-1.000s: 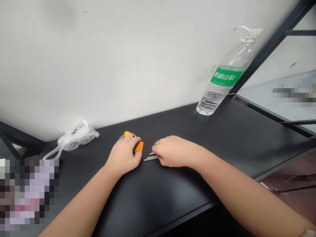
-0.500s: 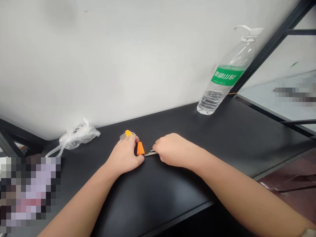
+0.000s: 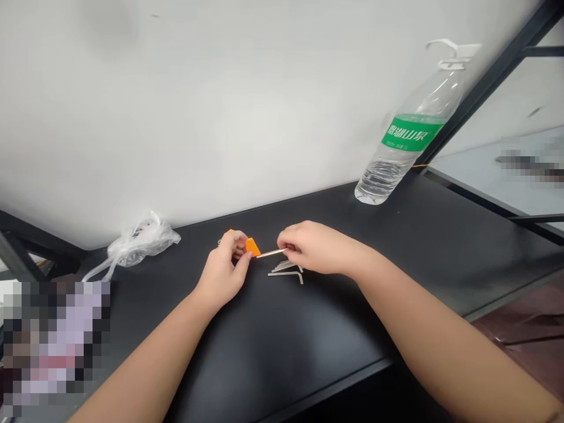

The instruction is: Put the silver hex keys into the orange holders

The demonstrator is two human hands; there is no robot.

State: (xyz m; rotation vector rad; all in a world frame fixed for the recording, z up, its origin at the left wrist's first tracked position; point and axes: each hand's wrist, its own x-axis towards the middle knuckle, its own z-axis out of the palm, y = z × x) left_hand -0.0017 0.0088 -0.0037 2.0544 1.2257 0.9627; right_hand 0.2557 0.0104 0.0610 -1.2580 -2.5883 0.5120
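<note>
Fingers of the left hand (image 3: 221, 265) pinch an orange holder (image 3: 252, 247); the right hand's (image 3: 315, 248) fingers grip 1 metal key (image 3: 270, 254) at its edge, near loose keys (image 3: 285, 274).

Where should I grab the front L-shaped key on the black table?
Probably pinch the front key midway along its long arm, coming from the near side: the other keys lie just behind, and its short arm bends off at the right end.

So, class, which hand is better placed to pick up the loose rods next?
Probably the right hand: it is close beside the loose rods, though it would likely have to release the thin rod it pinches. The left hand is farther from them and busy holding the orange piece.
</note>
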